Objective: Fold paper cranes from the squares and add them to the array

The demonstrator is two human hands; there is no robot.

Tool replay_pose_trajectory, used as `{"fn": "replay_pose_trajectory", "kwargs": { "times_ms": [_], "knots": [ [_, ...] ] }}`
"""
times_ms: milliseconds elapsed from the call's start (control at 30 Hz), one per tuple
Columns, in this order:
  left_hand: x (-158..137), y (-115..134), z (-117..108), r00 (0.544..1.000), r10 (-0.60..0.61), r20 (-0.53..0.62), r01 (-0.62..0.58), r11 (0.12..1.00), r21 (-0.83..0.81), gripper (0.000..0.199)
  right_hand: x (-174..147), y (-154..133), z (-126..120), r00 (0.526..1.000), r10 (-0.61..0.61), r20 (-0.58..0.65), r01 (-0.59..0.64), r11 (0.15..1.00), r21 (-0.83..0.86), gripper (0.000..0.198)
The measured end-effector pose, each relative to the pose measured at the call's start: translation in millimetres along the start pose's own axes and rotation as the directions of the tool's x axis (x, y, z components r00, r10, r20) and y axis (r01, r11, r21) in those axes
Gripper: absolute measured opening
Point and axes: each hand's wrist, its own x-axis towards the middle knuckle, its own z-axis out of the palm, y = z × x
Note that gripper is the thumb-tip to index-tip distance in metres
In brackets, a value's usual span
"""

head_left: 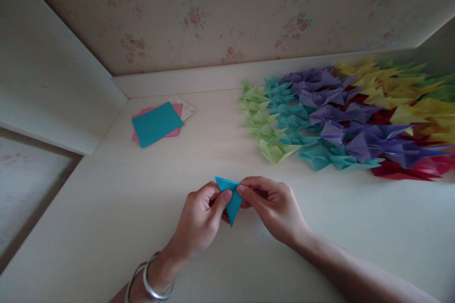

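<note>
Between both hands, a little above the white table, is a small piece of folded blue paper [233, 209], with one point to the upper left and another pointing down. My left hand [201, 213] pinches it from the left, thumb lying on its front face. From the right, my right hand [272, 203] grips its upper right corner between thumb and fingers. The other fingers of both hands are partly hidden behind the paper and the palms.
A blue sheet [157, 124] lies on pink sheets [173, 132] at the back left. Rows of folded paper cranes, light green [275, 150], teal [316, 156], purple [362, 146], yellow [423, 111] and red [401, 169], cover the right side. Behind the table [106, 227] stands a flowered wall [195, 19].
</note>
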Motion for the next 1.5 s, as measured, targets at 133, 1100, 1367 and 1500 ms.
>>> {"fn": "replay_pose_trajectory", "kwargs": {
  "times_ms": [133, 1100, 1367, 1500],
  "knots": [
    [0.2, 1.0, 0.5, 0.982, -0.098, 0.163, 0.120, 0.984, -0.131, 0.034, 3.0, 2.6, -2.4, 0.997, 0.008, -0.071, -0.003, 0.997, 0.072, 0.021],
    [-5.7, 5.6, 0.2, 0.899, -0.203, 0.388, 0.263, 0.959, -0.108, 0.047, 8.4, 0.6, -3.8, 0.992, 0.063, -0.108, -0.043, 0.983, 0.177, 0.027],
    [-3.9, 4.7, 1.8, 0.927, -0.199, 0.319, 0.266, 0.947, -0.181, 0.040, 6.5, 3.4, -1.8, 0.997, 0.055, -0.050, -0.046, 0.986, 0.161, 0.026],
    [-3.7, 1.8, 2.4, 0.905, -0.254, 0.341, 0.335, 0.920, -0.204, 0.044, 7.1, 3.8, -2.1, 0.998, 0.046, -0.039, -0.040, 0.987, 0.153, 0.023]
  ]
}}
